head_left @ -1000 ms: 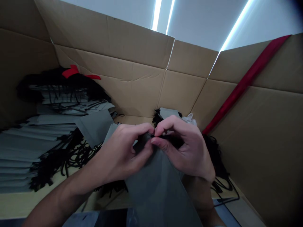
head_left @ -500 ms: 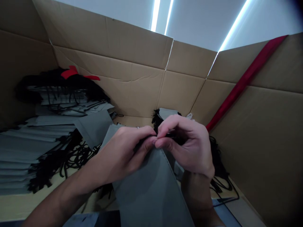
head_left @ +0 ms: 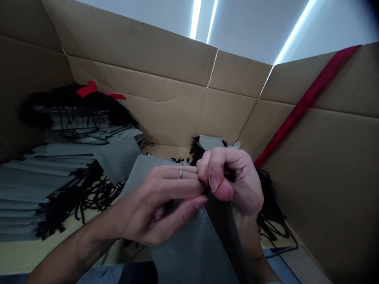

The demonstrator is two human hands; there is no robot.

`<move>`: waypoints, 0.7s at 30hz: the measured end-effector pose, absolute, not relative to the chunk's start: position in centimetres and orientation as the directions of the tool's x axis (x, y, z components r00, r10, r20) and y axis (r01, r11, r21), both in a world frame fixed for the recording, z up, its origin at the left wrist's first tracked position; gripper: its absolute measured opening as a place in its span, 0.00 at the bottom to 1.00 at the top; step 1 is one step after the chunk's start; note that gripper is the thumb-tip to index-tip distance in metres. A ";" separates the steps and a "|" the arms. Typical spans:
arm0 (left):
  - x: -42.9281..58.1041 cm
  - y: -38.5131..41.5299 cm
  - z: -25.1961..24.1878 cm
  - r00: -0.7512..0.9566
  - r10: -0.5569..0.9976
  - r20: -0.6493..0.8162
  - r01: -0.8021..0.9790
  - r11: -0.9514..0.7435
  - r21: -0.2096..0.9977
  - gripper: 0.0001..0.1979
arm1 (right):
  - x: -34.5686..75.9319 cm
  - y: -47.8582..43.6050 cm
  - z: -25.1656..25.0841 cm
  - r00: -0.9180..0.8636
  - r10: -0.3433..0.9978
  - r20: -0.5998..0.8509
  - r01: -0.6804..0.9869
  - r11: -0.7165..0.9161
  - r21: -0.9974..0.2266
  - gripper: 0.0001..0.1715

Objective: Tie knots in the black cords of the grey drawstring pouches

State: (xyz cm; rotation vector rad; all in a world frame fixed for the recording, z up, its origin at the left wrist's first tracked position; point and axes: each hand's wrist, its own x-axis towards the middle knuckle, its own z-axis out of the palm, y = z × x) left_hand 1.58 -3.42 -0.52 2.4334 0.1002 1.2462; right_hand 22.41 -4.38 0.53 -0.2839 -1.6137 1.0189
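Observation:
A grey fabric pouch (head_left: 189,244) hangs below my hands, its stitched edge running down to the right. At its top corner my left hand (head_left: 166,201), a ring on one finger, is closed with thumb and fingers around the corner. Touching it, my right hand (head_left: 233,177) pinches a small piece of black cord (head_left: 206,189) between thumb and curled forefinger. Most of the cord is hidden by the fingers, so I cannot tell whether it is knotted. Behind my left hand lie more grey pouches (head_left: 137,169).
Stacks of grey pouches (head_left: 26,185) with black cords (head_left: 97,199) fill the left side. A further pile with red strips (head_left: 87,90) stands behind. Cardboard walls (head_left: 166,86) enclose the table; a dark red band (head_left: 308,102) crosses the right one. Black cords (head_left: 271,205) lie at right.
My left hand has turned so its fingers and ring show, and its thumb has slid lower. My right hand has dropped slightly and curled tighter. The pouch's opening edge has parted, showing a dark inside.

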 end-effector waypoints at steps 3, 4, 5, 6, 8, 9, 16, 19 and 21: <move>1.4 -3.5 -0.3 0.634 0.202 0.746 -0.175 -0.903 0.393 0.15 | 22.5 -4.3 0.5 -0.355 0.578 0.735 -0.377 0.631 -0.678 0.25; 1.4 -3.5 -0.2 0.649 0.199 0.734 -0.176 -0.900 0.400 0.14 | 22.7 -4.5 0.4 -0.348 0.592 0.727 -0.346 0.640 -0.686 0.23; 1.4 -3.4 -0.1 0.656 0.202 0.727 -0.168 -0.901 0.401 0.13 | 22.9 -4.8 0.4 -0.323 0.612 0.722 -0.311 0.652 -0.692 0.21; 1.3 -3.4 0.0 0.653 0.210 0.727 -0.148 -0.907 0.395 0.12 | 23.1 -5.1 0.4 -0.294 0.648 0.703 -0.264 0.652 -0.711 0.20; 1.4 -3.3 0.0 0.626 0.237 0.743 -0.086 -0.926 0.367 0.11 | 23.6 -5.7 0.5 -0.253 0.709 0.659 -0.191 0.631 -0.752 0.22; 1.4 -3.3 0.0 0.615 0.243 0.750 -0.060 -0.934 0.352 0.11 | 23.8 -5.9 0.6 -0.253 0.729 0.636 -0.164 0.615 -0.771 0.25; 2.0 -3.3 -0.6 0.572 0.226 0.789 -0.028 -0.955 0.294 0.15 | 24.5 -5.3 1.2 -0.338 0.736 0.586 -0.171 0.564 -0.808 0.21; 2.2 -3.6 -0.9 0.577 0.205 0.791 -0.072 -0.952 0.299 0.15 | 24.3 -5.2 1.3 -0.360 0.746 0.561 -0.255 0.500 -0.828 0.25; 2.2 -3.9 -0.9 0.575 0.186 0.797 -0.139 -0.938 0.319 0.15 | 23.9 -5.4 1.5 -0.361 0.780 0.511 -0.262 0.441 -0.859 0.29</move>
